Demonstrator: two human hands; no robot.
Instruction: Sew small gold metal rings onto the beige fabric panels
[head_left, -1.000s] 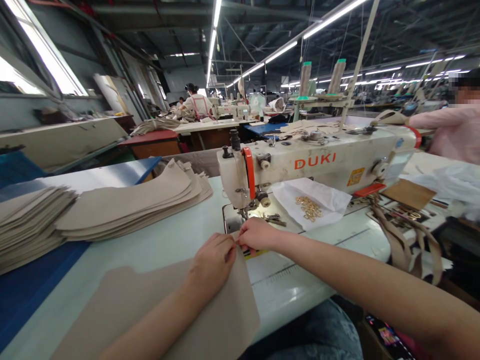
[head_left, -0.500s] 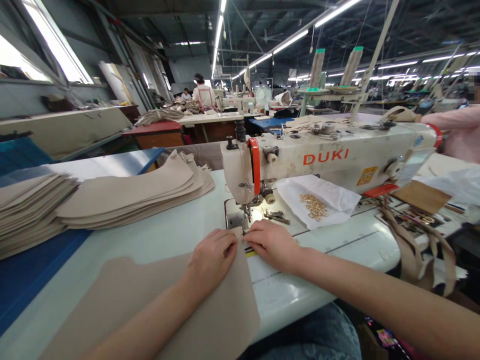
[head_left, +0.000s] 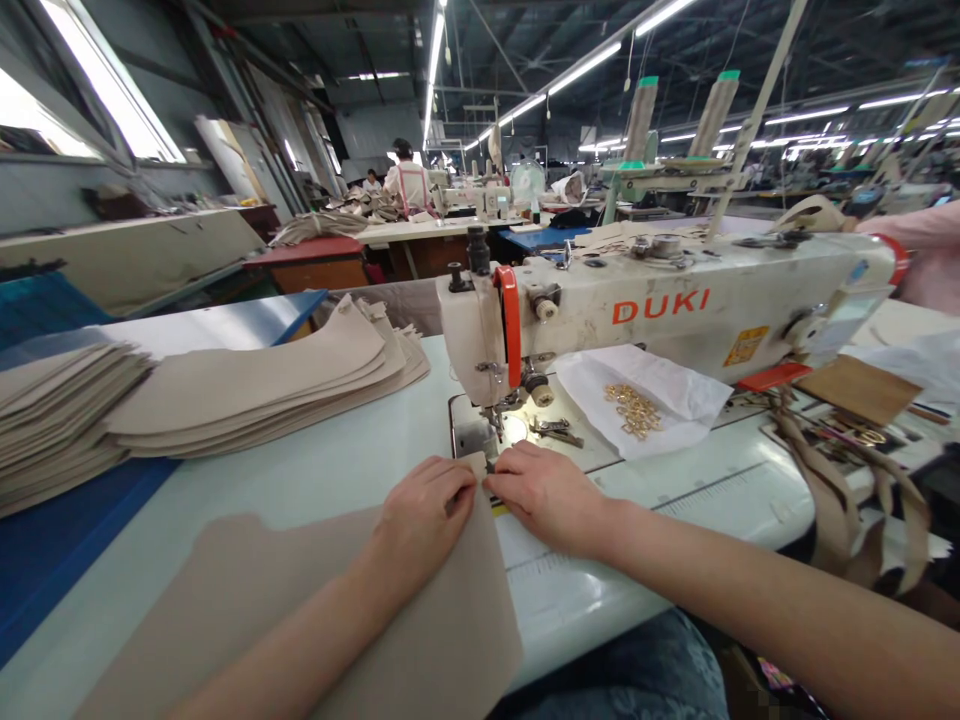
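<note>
A large beige fabric panel (head_left: pixel 450 620) lies on the pale table, its narrow upper corner just in front of the sewing machine's needle area (head_left: pixel 495 425). My left hand (head_left: pixel 427 510) rests on this panel, with thumb and fingers pinched on its corner. From the other side, my right hand (head_left: pixel 551 495) comes up to the panel's edge, fingertips pressed together. What those right fingertips hold, if anything, is too small and hidden to tell. The white sewing machine (head_left: pixel 570 310) stands right behind both hands. A small metal tool (head_left: pixel 556 430) lies on its bed.
Beige fabric pieces (head_left: pixel 247 385) lie stacked at left, beside another stack (head_left: pixel 67 420). White paper (head_left: pixel 675 420) holds several gold metal fittings (head_left: pixel 634 410). Beige straps (head_left: pixel 821 480) hang at right. Thread cones (head_left: pixel 641 120) stand behind the machine. A co-worker's pink sleeve (head_left: pixel 919 235) shows at far right.
The view has shifted slightly, moving the machine's right end outward. Both hands keep nearly the same place at the panel's corner, and the panel has hardly moved.
</note>
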